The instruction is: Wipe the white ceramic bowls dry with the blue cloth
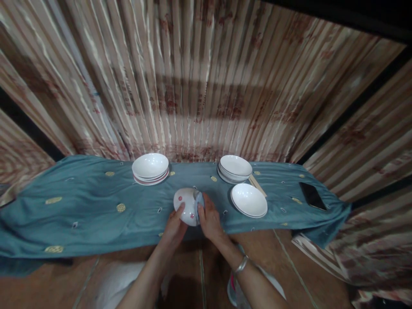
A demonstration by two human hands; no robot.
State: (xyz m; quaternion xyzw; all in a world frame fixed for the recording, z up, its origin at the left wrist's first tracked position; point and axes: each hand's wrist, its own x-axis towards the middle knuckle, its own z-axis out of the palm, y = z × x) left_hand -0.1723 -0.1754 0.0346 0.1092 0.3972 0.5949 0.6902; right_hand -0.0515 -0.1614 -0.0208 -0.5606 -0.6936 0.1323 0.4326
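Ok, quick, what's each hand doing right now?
Left hand: closed, holding the white bowl.
Right hand: closed, holding what looks like a pale blue cloth against the bowl.

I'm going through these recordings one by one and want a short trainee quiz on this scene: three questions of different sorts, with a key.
1. Which hand holds the bluish cloth?
2. True or false: the left hand is well away from the bowl.
3. Where does the phone lie?
A) to the left of the bowl
B) inside the bowl
C) on the tablecloth, toward its right end

Key:
1. The right hand.
2. False: the left hand is gripping the bowl.
3. C
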